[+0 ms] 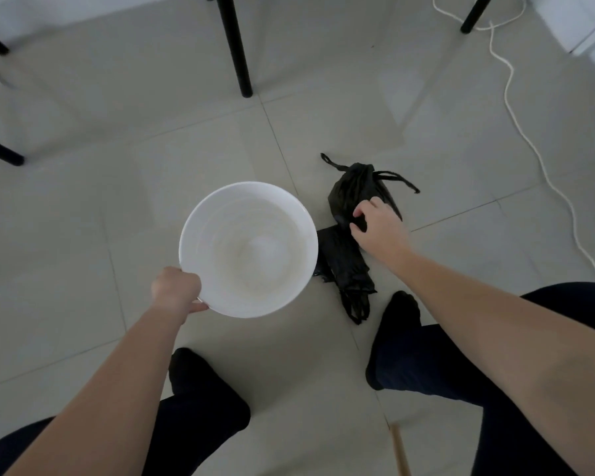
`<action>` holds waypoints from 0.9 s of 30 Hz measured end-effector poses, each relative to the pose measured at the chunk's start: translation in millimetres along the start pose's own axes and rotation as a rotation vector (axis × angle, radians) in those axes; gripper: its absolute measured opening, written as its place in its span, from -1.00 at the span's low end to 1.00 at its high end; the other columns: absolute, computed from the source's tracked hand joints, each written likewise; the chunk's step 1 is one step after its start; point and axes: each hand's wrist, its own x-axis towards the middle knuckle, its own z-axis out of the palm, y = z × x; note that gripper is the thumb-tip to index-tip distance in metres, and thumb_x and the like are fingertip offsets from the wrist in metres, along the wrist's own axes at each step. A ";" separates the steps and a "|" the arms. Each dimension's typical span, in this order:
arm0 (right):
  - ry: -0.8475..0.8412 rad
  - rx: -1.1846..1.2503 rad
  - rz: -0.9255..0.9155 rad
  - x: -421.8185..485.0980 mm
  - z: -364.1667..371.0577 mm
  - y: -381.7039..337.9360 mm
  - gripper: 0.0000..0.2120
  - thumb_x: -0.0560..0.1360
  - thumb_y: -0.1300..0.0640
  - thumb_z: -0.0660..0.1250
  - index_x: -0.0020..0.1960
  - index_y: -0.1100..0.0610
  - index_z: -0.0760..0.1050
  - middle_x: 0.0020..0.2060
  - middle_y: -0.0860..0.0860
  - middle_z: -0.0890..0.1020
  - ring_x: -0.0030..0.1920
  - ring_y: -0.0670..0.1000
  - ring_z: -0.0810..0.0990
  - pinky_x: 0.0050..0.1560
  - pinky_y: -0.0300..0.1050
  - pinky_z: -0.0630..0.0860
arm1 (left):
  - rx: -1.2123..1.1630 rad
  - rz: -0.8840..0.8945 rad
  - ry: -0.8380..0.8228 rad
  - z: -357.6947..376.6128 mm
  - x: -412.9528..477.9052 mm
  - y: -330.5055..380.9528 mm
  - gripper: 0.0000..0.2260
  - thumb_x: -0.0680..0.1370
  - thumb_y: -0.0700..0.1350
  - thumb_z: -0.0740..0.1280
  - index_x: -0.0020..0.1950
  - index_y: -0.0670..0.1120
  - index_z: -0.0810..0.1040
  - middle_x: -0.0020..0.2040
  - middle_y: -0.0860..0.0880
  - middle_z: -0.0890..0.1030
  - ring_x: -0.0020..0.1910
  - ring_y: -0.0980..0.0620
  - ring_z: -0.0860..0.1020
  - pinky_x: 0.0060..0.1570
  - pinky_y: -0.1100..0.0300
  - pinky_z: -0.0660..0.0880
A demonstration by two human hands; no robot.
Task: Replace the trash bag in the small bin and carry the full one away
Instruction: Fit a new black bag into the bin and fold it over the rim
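my left hand (177,290) grips the near-left rim of the white bin (213,242), fingers curled over the edge and thumb under it. my right hand (375,221) reaches out to the right of the bin, fingers bent and pinching a fold of black plastic at the near end of the tied bag (354,187). whether it also catches the flat bag (347,269) just below it i cannot tell.

the bin stands on the floor (134,173) with its round mouth facing up at me, and its white wall and bottom show inside. the tied bag lies just right of it, apart from the rim, its long axis running near to far, with the knotted end and loose ties pointing far and right. the flat bag lies lengthwise from beside the bin's right rim toward my right foot (402,310), and its far end meets the tied one.

the floor is pale glossy tile with thin joints. black furniture legs (236,46) stand at the far side and far left. a white cord (529,142) snakes down the right side, well apart from the bags. a pale wooden stick (401,451) shows at the near edge.
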 end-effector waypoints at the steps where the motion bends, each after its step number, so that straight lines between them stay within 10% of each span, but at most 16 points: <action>1: -0.053 0.026 -0.018 -3.2 8.0 -6.3 -0.83 0.57 0.04 0.38 0.09 0.10 0.51 -0.01 -0.02 0.49 -0.01 0.06 0.53 -0.11 -0.06 0.45 | -0.009 -0.008 0.004 -2.5 0.8 -1.5 -0.77 0.50 -0.43 0.20 0.00 -0.20 0.56 0.14 -0.22 0.66 -0.05 -0.28 0.70 -0.18 -0.22 0.71; 14: -0.399 0.083 0.398 -4.6 130.7 -0.7 -0.22 0.56 -0.04 0.43 0.64 -0.06 0.08 0.58 0.20 0.15 0.49 0.36 0.26 0.37 0.29 0.42 | -0.046 -0.024 0.073 -15.0 7.8 -15.0 -0.84 0.52 -0.43 0.24 0.01 -0.22 0.48 0.09 -0.22 0.62 0.00 -0.17 0.65 -0.31 0.00 0.69; 27: -0.436 -0.109 0.354 4.6 177.7 4.2 -0.21 0.59 0.04 0.41 0.65 -0.13 0.02 0.58 0.19 0.11 0.46 0.34 0.29 0.13 0.29 0.55 | -0.017 -0.033 0.104 -10.1 14.4 -19.3 -0.80 0.52 -0.42 0.27 0.08 -0.20 0.50 0.14 -0.21 0.59 0.03 -0.20 0.66 -0.22 -0.10 0.72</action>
